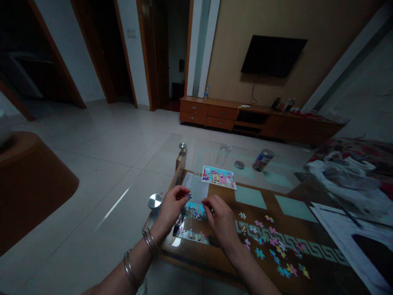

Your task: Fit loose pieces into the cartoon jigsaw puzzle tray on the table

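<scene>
My left hand (172,205) is pinched on a small puzzle piece (188,196) just above a partly assembled jigsaw (193,223) at the near left corner of a glass table (285,205). My right hand (219,217) hovers over the jigsaw's right side with fingers curled together; what they hold is hidden. Several loose coloured pieces (270,241) lie scattered to the right of that hand. A cartoon reference picture (218,177) lies flat just beyond the jigsaw.
A tin can (263,159) lies on its side with its lid (239,164) beside it, and a clear cup (223,152) stands further back. Plastic bags and papers (344,180) crowd the table's right. A wooden TV cabinet (233,114) lines the far wall.
</scene>
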### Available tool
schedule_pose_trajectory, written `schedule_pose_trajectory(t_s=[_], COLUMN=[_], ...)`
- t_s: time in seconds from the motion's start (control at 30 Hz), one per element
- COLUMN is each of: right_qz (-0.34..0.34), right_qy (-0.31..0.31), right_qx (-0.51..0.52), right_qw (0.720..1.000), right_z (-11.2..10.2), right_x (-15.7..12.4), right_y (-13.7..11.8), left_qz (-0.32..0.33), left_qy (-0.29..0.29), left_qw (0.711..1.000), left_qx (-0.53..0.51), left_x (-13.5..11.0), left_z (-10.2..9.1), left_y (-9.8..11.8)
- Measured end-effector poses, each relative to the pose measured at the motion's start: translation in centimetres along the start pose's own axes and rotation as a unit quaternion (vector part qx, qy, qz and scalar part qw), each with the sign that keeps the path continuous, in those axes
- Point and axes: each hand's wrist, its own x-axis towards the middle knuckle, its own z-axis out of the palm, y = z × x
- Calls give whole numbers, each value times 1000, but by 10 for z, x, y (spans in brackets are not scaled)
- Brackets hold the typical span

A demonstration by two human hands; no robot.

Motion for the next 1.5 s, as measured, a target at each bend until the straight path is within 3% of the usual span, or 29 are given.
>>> schedule_pose_trajectory(t_s=[0.83,1.1,1.5], right_qz=[15,-24,-18], right_qy=[-9,5,-15], right_qx=[17,-15,-54], right_qw=[1000,1000,998], right_z=[8,5,5], right_x=[-3,-1,0], right_y=[-2,-2,-3], left_qz=[-71,-85,-97], left_qy=[-56,-49,-67], left_qw=[994,993,991], left_qx=[-55,-70,-69], left_x=[-10,-10,-10], left_z=[11,9,11], left_y=[13,13,10])
